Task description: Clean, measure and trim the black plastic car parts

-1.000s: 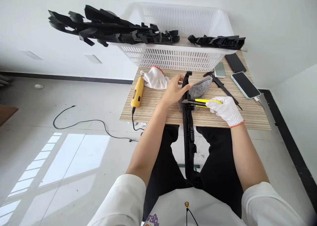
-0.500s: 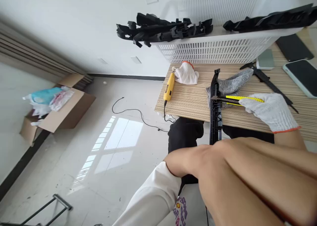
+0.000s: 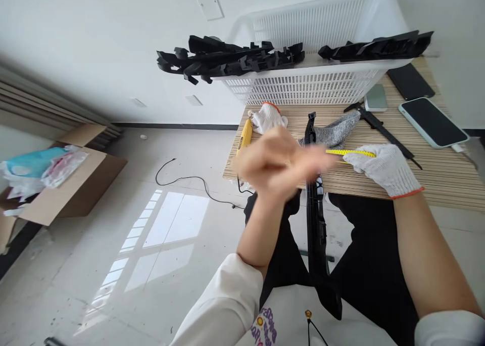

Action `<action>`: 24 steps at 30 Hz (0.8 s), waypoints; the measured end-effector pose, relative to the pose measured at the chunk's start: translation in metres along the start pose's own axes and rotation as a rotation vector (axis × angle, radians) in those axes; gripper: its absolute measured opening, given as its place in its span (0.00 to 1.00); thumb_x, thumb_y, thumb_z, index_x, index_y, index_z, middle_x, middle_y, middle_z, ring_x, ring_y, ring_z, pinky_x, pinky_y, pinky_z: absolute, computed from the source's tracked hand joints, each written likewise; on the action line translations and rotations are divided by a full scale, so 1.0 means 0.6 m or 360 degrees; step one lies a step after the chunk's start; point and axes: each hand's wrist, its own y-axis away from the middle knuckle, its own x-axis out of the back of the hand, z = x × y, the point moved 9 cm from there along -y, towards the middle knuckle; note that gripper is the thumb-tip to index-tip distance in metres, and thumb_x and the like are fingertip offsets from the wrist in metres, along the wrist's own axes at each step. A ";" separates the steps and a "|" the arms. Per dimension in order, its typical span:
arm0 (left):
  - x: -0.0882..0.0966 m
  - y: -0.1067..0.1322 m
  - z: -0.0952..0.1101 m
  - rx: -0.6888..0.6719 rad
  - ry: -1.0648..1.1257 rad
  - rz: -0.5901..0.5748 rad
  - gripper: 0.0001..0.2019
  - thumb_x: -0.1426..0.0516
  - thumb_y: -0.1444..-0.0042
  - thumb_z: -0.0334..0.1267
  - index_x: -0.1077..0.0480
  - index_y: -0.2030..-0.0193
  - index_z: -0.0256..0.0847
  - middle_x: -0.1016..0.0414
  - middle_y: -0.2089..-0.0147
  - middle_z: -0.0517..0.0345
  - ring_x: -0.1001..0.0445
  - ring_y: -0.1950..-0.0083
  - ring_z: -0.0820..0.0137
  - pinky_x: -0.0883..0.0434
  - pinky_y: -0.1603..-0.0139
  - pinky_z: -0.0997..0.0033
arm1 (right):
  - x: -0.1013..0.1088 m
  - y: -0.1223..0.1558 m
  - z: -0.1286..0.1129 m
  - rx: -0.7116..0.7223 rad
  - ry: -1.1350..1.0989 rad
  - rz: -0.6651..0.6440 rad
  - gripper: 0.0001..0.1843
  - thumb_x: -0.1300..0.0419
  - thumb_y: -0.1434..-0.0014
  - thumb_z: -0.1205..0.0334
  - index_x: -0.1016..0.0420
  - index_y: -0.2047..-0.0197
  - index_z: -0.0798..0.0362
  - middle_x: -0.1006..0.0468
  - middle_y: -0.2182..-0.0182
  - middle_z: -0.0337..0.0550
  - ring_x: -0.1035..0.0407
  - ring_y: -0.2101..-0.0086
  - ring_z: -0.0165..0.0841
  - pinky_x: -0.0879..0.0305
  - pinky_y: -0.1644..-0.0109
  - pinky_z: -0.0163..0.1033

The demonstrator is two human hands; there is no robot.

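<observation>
My right hand (image 3: 384, 169), in a white knit glove with an orange cuff, is closed on a yellow utility knife (image 3: 352, 153). The knife points left; my left hand hides its blade. My bare left hand (image 3: 278, 161) is raised in front of the table, smeared by motion, so its fingers cannot be made out. Behind it, a long black plastic part (image 3: 317, 225) runs from the tabletop over the edge to my lap. Near its far end lies a grey knit glove (image 3: 337, 130).
A white basket (image 3: 299, 86) bears several black plastic parts (image 3: 235, 58). On the table (image 3: 428, 179) are a yellow corded tool (image 3: 245, 135), a white glove (image 3: 268, 117), a black caliper (image 3: 386, 134), a small grey-green box (image 3: 376, 98) and two phones (image 3: 434, 121). An open carton (image 3: 76, 184) stands left.
My left arm, earlier stretched across to the right, has swung back left, with its hand now before the black part. The right hand keeps the knife. The view has shifted.
</observation>
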 end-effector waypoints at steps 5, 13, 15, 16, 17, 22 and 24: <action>-0.158 -0.029 0.045 -0.0504 0.0998 -0.0727 0.13 0.48 0.28 0.44 0.24 0.55 0.42 0.18 0.53 0.52 0.21 0.48 0.62 0.23 0.46 0.57 | 0.001 0.006 -0.015 -0.0018 0.0047 -0.0035 0.21 0.36 0.42 0.45 0.22 0.76 0.53 0.25 0.80 0.40 0.36 0.75 0.30 0.43 0.67 0.39; -0.249 -0.010 0.046 -0.0457 0.1213 -0.0997 0.12 0.40 0.37 0.47 0.25 0.54 0.41 0.22 0.46 0.48 0.31 0.36 0.54 0.36 0.33 0.50 | -0.003 0.007 -0.002 -0.0058 -0.0141 0.0005 0.19 0.35 0.45 0.47 0.21 0.73 0.56 0.28 0.83 0.40 0.40 0.78 0.28 0.45 0.72 0.38; -0.241 -0.018 0.042 -0.0375 0.1312 -0.0930 0.15 0.37 0.40 0.46 0.27 0.51 0.41 0.23 0.43 0.48 0.30 0.36 0.56 0.34 0.35 0.53 | -0.001 0.008 0.001 -0.0052 -0.0199 0.0054 0.20 0.35 0.45 0.47 0.22 0.75 0.56 0.28 0.82 0.41 0.40 0.78 0.28 0.45 0.73 0.37; -0.239 -0.020 0.040 -0.0334 0.1382 -0.0934 0.15 0.36 0.40 0.46 0.28 0.50 0.42 0.24 0.43 0.48 0.28 0.39 0.57 0.31 0.38 0.54 | 0.000 0.009 0.003 -0.0049 -0.0232 0.0081 0.20 0.35 0.45 0.46 0.23 0.75 0.55 0.28 0.82 0.41 0.40 0.79 0.28 0.45 0.74 0.37; -0.240 -0.020 0.039 -0.0293 0.1472 -0.0961 0.15 0.36 0.40 0.45 0.30 0.49 0.42 0.23 0.44 0.49 0.25 0.42 0.59 0.29 0.41 0.56 | 0.001 0.010 0.005 -0.0050 -0.0265 0.0098 0.20 0.35 0.45 0.46 0.24 0.76 0.54 0.28 0.82 0.41 0.40 0.79 0.28 0.45 0.74 0.37; -0.254 -0.011 0.045 -0.0142 0.1858 -0.1272 0.13 0.38 0.39 0.42 0.39 0.54 0.45 0.22 0.48 0.55 0.22 0.47 0.63 0.24 0.50 0.59 | -0.010 0.011 0.012 -0.0095 -0.0368 -0.0016 0.19 0.33 0.46 0.44 0.26 0.76 0.51 0.28 0.81 0.40 0.41 0.80 0.28 0.46 0.76 0.36; -0.257 -0.006 0.048 -0.0071 0.1960 -0.1423 0.13 0.40 0.38 0.39 0.43 0.57 0.46 0.21 0.49 0.56 0.21 0.49 0.64 0.23 0.51 0.59 | -0.010 0.012 0.009 -0.0104 -0.0395 -0.0019 0.19 0.33 0.46 0.45 0.26 0.76 0.51 0.29 0.81 0.40 0.41 0.80 0.27 0.46 0.77 0.36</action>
